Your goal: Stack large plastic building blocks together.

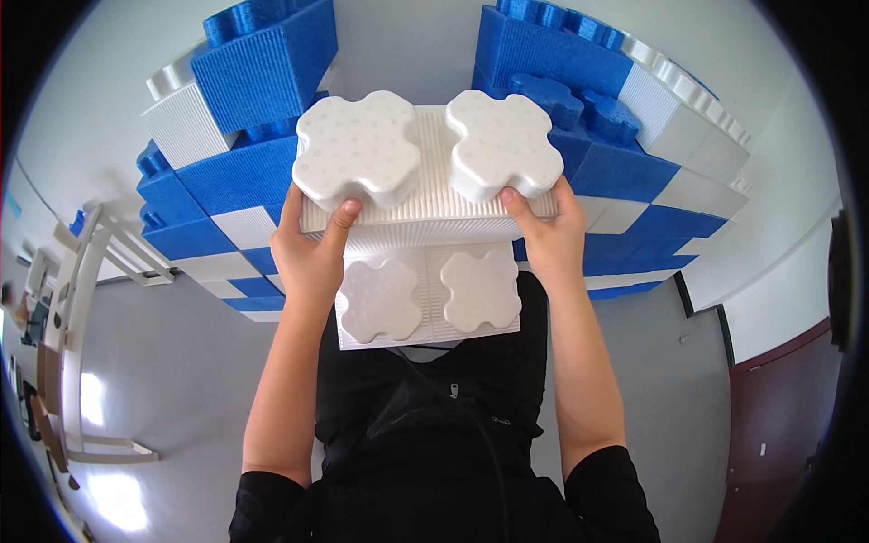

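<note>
A large white foam building block (pixel 433 163) with ribbed sides and two cross-shaped studs is gripped between my hands. My left hand (pixel 309 251) has its thumb on the front below the left stud, with its fingers around the end. On the opposite end my right hand (pixel 553 237) holds it the same way, thumb beneath the right stud. Below and closer to my body sits a second white block (pixel 430 305), its two studs facing up. Whether the held block touches anything beneath or behind it cannot be made out.
A stepped wall of blue blocks (pixel 237 173) and white blocks rises at left. Its right part has more blue blocks (pixel 611 166) with studs on top. A white frame (pixel 75 326) stands at far left, and a brown door (pixel 774 421) is at right.
</note>
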{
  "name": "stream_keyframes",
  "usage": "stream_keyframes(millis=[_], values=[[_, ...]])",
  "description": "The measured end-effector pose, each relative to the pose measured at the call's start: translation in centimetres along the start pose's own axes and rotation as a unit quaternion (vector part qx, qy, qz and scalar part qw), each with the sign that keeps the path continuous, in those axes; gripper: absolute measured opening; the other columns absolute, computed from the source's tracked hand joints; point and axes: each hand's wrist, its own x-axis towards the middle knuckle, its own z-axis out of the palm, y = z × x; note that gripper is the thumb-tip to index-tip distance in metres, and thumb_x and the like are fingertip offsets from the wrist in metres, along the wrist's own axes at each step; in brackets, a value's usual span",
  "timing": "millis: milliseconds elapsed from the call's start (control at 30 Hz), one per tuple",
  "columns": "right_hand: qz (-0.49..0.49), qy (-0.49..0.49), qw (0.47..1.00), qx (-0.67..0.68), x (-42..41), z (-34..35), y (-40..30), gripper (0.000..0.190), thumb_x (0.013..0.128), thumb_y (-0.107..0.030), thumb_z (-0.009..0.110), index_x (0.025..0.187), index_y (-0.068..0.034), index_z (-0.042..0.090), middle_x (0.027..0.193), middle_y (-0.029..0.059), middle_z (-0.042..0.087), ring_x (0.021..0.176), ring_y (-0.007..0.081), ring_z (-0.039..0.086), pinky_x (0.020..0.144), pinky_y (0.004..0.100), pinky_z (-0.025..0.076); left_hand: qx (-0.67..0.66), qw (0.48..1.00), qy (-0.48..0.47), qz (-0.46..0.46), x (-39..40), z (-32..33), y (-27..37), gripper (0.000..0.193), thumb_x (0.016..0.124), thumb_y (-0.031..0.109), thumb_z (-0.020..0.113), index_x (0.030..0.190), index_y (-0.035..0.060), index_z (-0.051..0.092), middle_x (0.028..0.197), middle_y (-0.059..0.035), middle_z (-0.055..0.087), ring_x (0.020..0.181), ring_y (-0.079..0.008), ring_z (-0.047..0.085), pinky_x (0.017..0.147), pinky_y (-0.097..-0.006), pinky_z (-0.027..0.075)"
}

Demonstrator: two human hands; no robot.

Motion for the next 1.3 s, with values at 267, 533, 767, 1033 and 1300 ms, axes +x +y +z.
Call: stream_keyframes(millis=[267, 533, 767, 1033, 1300], values=[[-0.079, 0.024, 0.997, 0.009, -1.4, 0.3, 1.6, 0.061, 0.086, -0.016, 0.079, 0.137, 0.004, 0.053, 0.124, 0.0127, 0.066, 0.114, 0.0184, 0.062, 0.099, 0.0312, 0.047, -0.045, 0.999, -0.004, 0.024, -1.0, -0.2, -1.3, 0.068, 0.083, 0.022, 0.082, 0.137, -0.0067, 0.053, 0.119, -0.0176, 0.068, 0.109, -0.0226, 0.066, 0.094, -0.0338, 0.052], [-0.125, 0.032, 0.991, -0.027, -2.0, -0.4, 2.9, 0.062, 0.087, -0.016, 0.078, 0.138, 0.006, 0.051, 0.124, 0.0136, 0.066, 0.113, 0.0183, 0.062, 0.098, 0.0313, 0.048, -0.019, 0.998, -0.009, 0.063, -1.5, -0.9, -2.4, 0.07, 0.083, 0.021, 0.082, 0.139, -0.0062, 0.051, 0.123, -0.018, 0.068, 0.112, -0.0225, 0.065, 0.097, -0.0346, 0.05], [-0.137, 0.038, 0.99, -0.023, -2.1, -0.4, 3.1, 0.063, 0.088, -0.02, 0.078, 0.139, 0.007, 0.051, 0.125, 0.0152, 0.065, 0.114, 0.0192, 0.062, 0.098, 0.0317, 0.047, -0.023, 0.997, -0.012, 0.079, -1.5, -0.8, -2.5, 0.071, 0.083, 0.024, 0.081, 0.14, -0.0051, 0.051, 0.123, -0.0178, 0.068, 0.113, -0.0236, 0.065, 0.097, -0.0348, 0.05], [-0.141, 0.032, 0.989, -0.019, -2.0, -0.5, 3.3, 0.064, 0.089, -0.022, 0.077, 0.139, 0.007, 0.05, 0.125, 0.0156, 0.065, 0.114, 0.0201, 0.062, 0.099, 0.0322, 0.047, -0.017, 0.997, -0.012, 0.08, -1.5, -0.9, -2.5, 0.071, 0.083, 0.026, 0.082, 0.14, -0.0048, 0.051, 0.123, -0.0184, 0.068, 0.113, -0.0247, 0.066, 0.097, -0.035, 0.051], [-0.144, 0.034, 0.989, -0.017, -2.1, -0.4, 3.2, 0.064, 0.089, -0.022, 0.078, 0.139, 0.007, 0.05, 0.124, 0.0154, 0.065, 0.113, 0.0199, 0.062, 0.098, 0.0319, 0.048, -0.026, 0.996, -0.013, 0.082, -1.5, -0.9, -2.6, 0.07, 0.084, 0.024, 0.081, 0.14, -0.0054, 0.051, 0.122, -0.0188, 0.068, 0.112, -0.0239, 0.066, 0.096, -0.0346, 0.051]])
